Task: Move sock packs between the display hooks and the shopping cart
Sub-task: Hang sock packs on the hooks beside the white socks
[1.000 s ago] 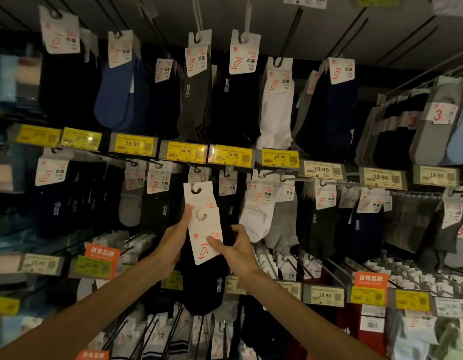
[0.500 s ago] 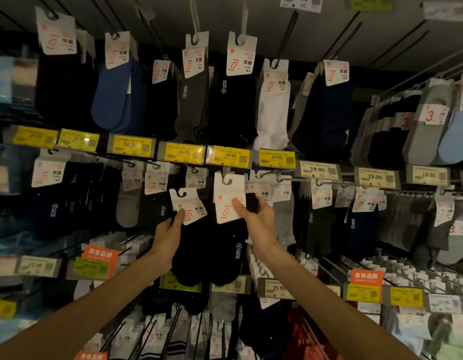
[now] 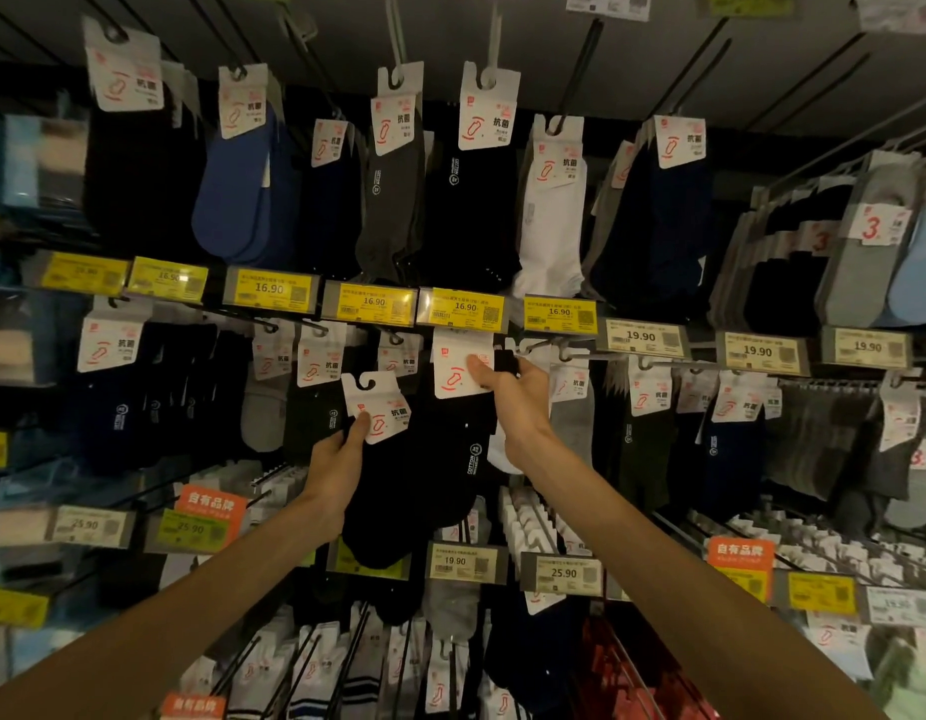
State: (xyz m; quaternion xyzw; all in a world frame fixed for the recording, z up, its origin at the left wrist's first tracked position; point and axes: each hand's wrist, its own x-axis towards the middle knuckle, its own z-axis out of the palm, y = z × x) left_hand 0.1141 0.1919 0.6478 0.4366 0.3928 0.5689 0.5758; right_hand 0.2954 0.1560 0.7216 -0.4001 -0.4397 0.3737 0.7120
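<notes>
– Sock pack on the left [image 3: 385, 491] is hanging clear of the rack, tilted. The left hand [image 3: 336, 459] is pinching it, thumb pressing the lower corner of its header card [image 3: 380, 407], fingers reaching behind.
– And how is it going to handle?
– Lightly, I'm judging. The black socks are drooping soft and limp below the card, so gripping them is giving no control. The card is the only stiff part, and it is looking thin enough to crease or tear at the hook cutout.
– What is happening further right?
– The sock pack on the right [image 3: 455, 449] is being held higher by the right hand [image 3: 520, 402], thumb lying across the right-hand card [image 3: 453, 368], fingers curling round the back. That card's top edge is sitting just under a yellow price tag [image 3: 463, 309], so I cannot tell whether its hole is riding on a display hook.
– Where should the fingers be taking hold?
– Low on the card, I'm thinking, leaving the cutout free and steering the hole onto the wire while the socks are dangling. The shopping cart is not showing in this view
</notes>
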